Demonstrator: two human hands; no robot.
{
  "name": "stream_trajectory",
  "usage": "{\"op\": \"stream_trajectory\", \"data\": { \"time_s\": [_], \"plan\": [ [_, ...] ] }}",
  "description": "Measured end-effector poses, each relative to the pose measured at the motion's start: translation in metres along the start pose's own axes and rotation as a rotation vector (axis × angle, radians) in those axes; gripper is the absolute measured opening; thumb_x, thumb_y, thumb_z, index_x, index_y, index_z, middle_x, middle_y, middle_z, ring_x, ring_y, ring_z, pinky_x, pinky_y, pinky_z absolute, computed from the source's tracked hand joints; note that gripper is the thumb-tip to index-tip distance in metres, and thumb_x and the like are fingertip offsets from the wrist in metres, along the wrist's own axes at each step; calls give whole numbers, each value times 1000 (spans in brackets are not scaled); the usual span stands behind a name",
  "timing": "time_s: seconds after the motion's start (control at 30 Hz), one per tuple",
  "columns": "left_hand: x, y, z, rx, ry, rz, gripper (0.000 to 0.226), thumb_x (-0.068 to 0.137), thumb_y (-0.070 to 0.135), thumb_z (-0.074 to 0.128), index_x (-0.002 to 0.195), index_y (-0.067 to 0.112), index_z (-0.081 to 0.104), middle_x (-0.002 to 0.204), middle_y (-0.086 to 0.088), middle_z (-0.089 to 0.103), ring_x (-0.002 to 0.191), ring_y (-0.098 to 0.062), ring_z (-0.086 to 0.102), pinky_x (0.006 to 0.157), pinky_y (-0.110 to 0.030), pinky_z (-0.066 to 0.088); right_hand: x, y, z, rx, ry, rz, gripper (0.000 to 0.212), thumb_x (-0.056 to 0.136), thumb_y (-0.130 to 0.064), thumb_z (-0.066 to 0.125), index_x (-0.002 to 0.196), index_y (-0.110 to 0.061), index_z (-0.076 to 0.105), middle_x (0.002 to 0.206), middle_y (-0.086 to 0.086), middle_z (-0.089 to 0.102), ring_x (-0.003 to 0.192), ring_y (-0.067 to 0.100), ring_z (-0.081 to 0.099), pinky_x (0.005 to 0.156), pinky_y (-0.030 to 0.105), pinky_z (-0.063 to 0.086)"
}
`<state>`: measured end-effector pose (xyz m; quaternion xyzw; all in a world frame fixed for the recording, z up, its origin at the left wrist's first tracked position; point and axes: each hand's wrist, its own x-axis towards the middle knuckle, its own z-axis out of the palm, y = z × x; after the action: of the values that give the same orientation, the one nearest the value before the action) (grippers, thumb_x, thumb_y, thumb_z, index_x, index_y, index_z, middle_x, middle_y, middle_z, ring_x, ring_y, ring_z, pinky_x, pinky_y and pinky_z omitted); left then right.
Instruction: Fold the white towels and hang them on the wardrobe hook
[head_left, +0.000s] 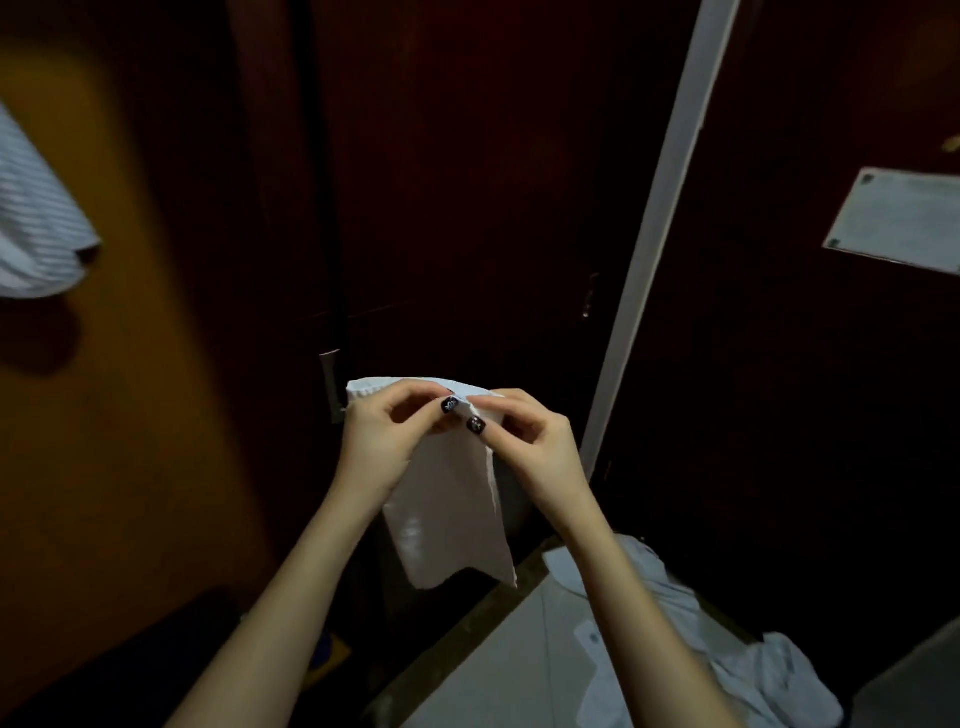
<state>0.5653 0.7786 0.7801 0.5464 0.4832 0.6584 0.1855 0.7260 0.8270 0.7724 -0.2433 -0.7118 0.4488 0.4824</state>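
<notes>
White towel (452, 499): held in the air before the dark wardrobe door (467, 182), hanging as a narrow doubled strip. Left hand (387, 436) and right hand (535, 441) meet at its top edge; each grip pinches the cloth. Judged status: folding in hand, hanging not yet done. No hook identifiable. More white cloth (727, 649) lies heaped at lower right, apparently unfolded.
</notes>
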Motion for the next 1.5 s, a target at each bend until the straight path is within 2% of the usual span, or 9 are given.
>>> {"op": "stream_trajectory", "data": {
  "time_s": [0.37, 0.47, 0.57, 0.8, 0.93, 1.03, 1.2, 1.33, 1.5],
  "plan": [
    [-6, 1, -79, 867, 20, 239, 16, 79, 30, 75, 81, 15, 69, 96, 7, 49, 90, -11, 50, 73, -27, 43, 20, 4, 48, 24, -22, -68, 11, 93, -8, 62, 87, -17, 65, 85, -9, 68, 83, 7, 65, 73, 18, 50],
    [-2, -1, -119, 616, -103, -14, 18, 79, 16, 76, 68, 20, 63, 115, 4, 52, 108, -10, 49, 91, -18, 37, 28, 5, 54, 74, -22, -20, 15, 92, -6, 63, 84, -18, 64, 81, -11, 67, 80, 5, 64, 70, 19, 50],
    [-7, -3, -147, 360, -168, -194, 19, 80, 2, 72, 68, 13, 62, 95, 2, 67, 89, -4, 61, 82, -20, 43, 38, 6, 63, 58, -17, 15, 17, 91, -3, 64, 82, -18, 63, 76, -13, 65, 76, 0, 60, 69, 16, 47],
    [-21, 3, -166, 206, -95, -150, 25, 79, -10, 68, 84, 14, 61, 79, 0, 60, 73, -2, 57, 69, -13, 44, 48, 3, 84, -15, 33, 25, 13, 90, -3, 64, 86, -15, 65, 85, -2, 67, 81, 3, 62, 72, 16, 49],
    [-18, 6, -180, 393, -129, 30, 36, 86, -15, 53, 88, 17, 69, 90, -1, 56, 78, -8, 55, 70, -15, 40, 50, -3, 103, -165, 19, -70, 21, 90, -5, 62, 92, -26, 68, 91, -14, 68, 90, 3, 64, 70, 20, 51],
    [-14, 4, -189, 526, -110, 85, 27, 84, -7, 62, 91, 19, 62, 94, 5, 47, 75, -1, 49, 66, -11, 36, 55, -9, 123, -232, 36, -99, 29, 88, -2, 60, 87, -29, 70, 85, -13, 69, 79, 26, 64, 64, 39, 49],
    [-16, -5, -201, 636, 106, 266, 21, 79, -12, 68, 91, 4, 72, 89, -5, 46, 73, -14, 51, 65, -10, 38, 61, -20, 147, -400, -13, -228, 29, 84, 5, 54, 90, -17, 72, 87, -13, 66, 84, 3, 61, 73, 9, 46],
    [-22, -14, -212, 885, 190, 350, 16, 82, -7, 66, 95, 2, 72, 88, -12, 57, 67, -26, 58, 55, -36, 50, 59, -19, 161, -585, -70, -291, 18, 89, -2, 60, 99, -10, 73, 95, -1, 68, 85, 3, 57, 73, 7, 41],
    [-31, -25, -210, 1043, 126, 88, 38, 84, 11, 70, 117, 12, 51, 124, -2, 41, 89, -24, 64, 67, -34, 50, 53, -19, 184, -572, -124, -207, 19, 91, -7, 59, 101, -12, 74, 89, -4, 62, 75, -4, 53, 67, 3, 39]
  ]
}}
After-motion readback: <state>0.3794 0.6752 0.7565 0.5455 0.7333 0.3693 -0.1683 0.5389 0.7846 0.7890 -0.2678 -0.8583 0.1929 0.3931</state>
